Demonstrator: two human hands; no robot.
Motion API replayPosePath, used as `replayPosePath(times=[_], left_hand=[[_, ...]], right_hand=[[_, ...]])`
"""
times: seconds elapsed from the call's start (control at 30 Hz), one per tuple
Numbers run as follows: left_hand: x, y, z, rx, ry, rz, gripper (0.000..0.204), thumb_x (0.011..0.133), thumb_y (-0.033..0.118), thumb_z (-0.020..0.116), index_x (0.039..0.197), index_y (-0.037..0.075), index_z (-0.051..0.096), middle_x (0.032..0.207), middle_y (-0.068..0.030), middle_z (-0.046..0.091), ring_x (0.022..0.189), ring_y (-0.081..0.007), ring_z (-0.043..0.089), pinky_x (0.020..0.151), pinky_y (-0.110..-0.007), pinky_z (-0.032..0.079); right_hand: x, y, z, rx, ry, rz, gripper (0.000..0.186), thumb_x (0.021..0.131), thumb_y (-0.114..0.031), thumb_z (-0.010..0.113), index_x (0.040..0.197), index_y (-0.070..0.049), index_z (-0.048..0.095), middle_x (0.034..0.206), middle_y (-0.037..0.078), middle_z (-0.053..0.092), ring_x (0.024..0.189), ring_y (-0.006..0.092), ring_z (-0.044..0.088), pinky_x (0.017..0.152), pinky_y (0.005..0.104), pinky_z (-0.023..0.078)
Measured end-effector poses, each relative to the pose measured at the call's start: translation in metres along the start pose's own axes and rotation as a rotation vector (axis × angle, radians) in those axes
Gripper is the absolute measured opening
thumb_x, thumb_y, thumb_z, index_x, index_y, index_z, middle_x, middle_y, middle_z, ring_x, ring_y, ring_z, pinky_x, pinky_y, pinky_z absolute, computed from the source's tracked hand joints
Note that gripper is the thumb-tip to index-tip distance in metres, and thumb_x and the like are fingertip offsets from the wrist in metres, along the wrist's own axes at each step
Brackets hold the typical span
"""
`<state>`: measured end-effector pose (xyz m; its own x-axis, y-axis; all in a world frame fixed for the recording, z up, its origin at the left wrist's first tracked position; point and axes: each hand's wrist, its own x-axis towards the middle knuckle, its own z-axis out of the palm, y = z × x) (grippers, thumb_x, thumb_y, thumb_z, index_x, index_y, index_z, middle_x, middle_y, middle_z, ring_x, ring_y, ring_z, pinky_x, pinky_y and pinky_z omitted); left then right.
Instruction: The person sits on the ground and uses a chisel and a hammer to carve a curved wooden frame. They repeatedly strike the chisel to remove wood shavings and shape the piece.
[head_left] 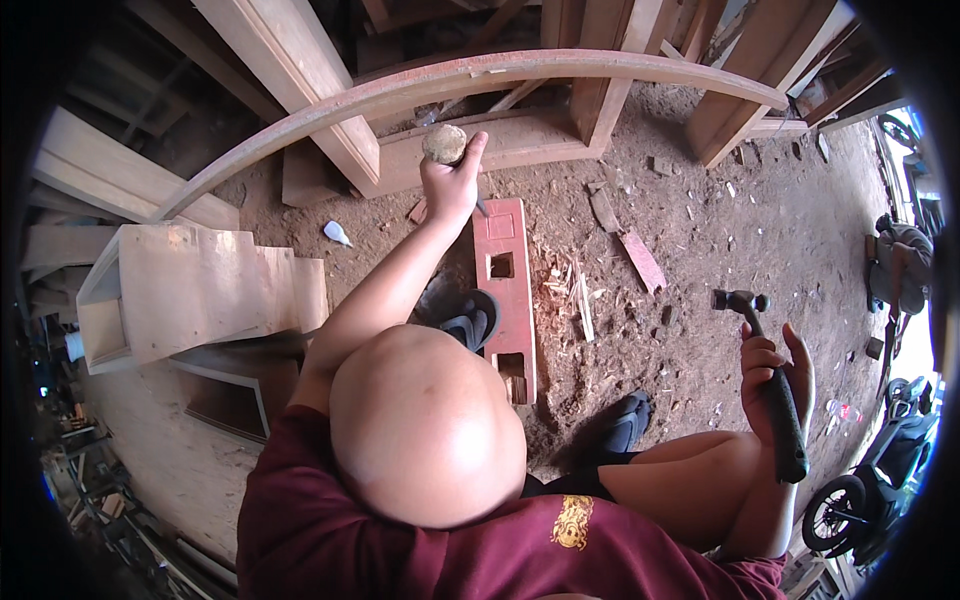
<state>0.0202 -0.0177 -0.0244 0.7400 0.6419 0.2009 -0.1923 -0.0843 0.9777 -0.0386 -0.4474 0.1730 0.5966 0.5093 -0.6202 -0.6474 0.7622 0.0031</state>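
My left hand [451,188] is wrapped round a chisel [444,144], whose round, battered handle end faces up. The dark blade tip shows just below the fist, close to the marked end of a reddish wooden beam [515,300]. That beam lies on the ground with two rectangular holes cut in it and a rectangle outlined at its far end. Off to the right, my right hand [768,375] grips a ball-peen hammer [785,420] by its dark handle, the metal head raised above the ground and apart from the chisel.
Wood shavings [575,285] and a reddish offcut [642,262] lie right of the beam. A curved wooden strip [470,72] arches across wooden frames [480,150] ahead. A plywood box [190,290] stands left. A motorcycle [860,500] and a person [900,265] are at the far right.
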Motion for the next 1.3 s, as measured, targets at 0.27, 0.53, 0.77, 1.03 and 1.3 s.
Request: replayPosePath(times=[0.27, 0.53, 0.77, 1.03, 1.3], left_hand=[[0.003, -0.004, 0.007, 0.051, 0.005, 0.033, 0.028, 0.086, 0.023, 0.073, 0.071, 0.008, 0.054, 0.058, 0.0031, 0.053, 0.052, -0.0075, 0.052, 0.049, -0.024, 0.038], [0.004, 0.004, 0.002, -0.01, -0.13, -0.021, 0.022, 0.087, 0.018, 0.07, 0.077, 0.008, 0.053, 0.059, 0.0009, 0.053, 0.053, -0.0081, 0.052, 0.051, -0.023, 0.04], [0.014, -0.011, -0.014, -0.32, -0.406, -0.075, 0.021, 0.087, 0.018, 0.065, 0.075, 0.009, 0.049, 0.061, -0.0023, 0.054, 0.056, -0.0115, 0.053, 0.055, -0.026, 0.043], [0.016, -0.017, -0.011, -0.14, -0.316, -0.117, 0.023, 0.087, 0.02, 0.069, 0.076, 0.01, 0.052, 0.064, 0.0005, 0.055, 0.061, -0.0086, 0.053, 0.06, -0.024, 0.043], [0.009, -0.013, -0.007, -0.088, -0.281, -0.132, 0.022, 0.088, 0.021, 0.069, 0.077, 0.009, 0.055, 0.064, 0.0044, 0.052, 0.06, -0.0052, 0.048, 0.057, -0.024, 0.039]], right_hand=[[0.002, 0.001, 0.001, 0.009, 0.011, 0.023, 0.046, 0.097, -0.03, 0.048, 0.121, 0.009, 0.041, 0.083, 0.0, 0.046, 0.073, 0.0099, 0.052, 0.067, 0.0299, 0.047], [0.003, 0.004, 0.007, -0.017, -0.01, 0.054, 0.047, 0.098, -0.031, 0.046, 0.124, 0.007, 0.039, 0.083, -0.001, 0.044, 0.073, 0.01, 0.049, 0.066, 0.0299, 0.044], [0.01, 0.006, 0.007, -0.04, 0.017, 0.055, 0.047, 0.098, -0.031, 0.047, 0.124, 0.007, 0.039, 0.084, -0.001, 0.045, 0.073, 0.0085, 0.05, 0.065, 0.0288, 0.045], [0.013, 0.008, 0.009, -0.079, 0.005, 0.056, 0.047, 0.098, -0.031, 0.047, 0.124, 0.007, 0.04, 0.083, -0.001, 0.046, 0.071, 0.0086, 0.051, 0.064, 0.0288, 0.046], [0.013, 0.007, 0.009, -0.031, -0.015, 0.075, 0.047, 0.098, -0.031, 0.046, 0.124, 0.007, 0.038, 0.084, -0.001, 0.044, 0.074, 0.0092, 0.05, 0.066, 0.0298, 0.045]])
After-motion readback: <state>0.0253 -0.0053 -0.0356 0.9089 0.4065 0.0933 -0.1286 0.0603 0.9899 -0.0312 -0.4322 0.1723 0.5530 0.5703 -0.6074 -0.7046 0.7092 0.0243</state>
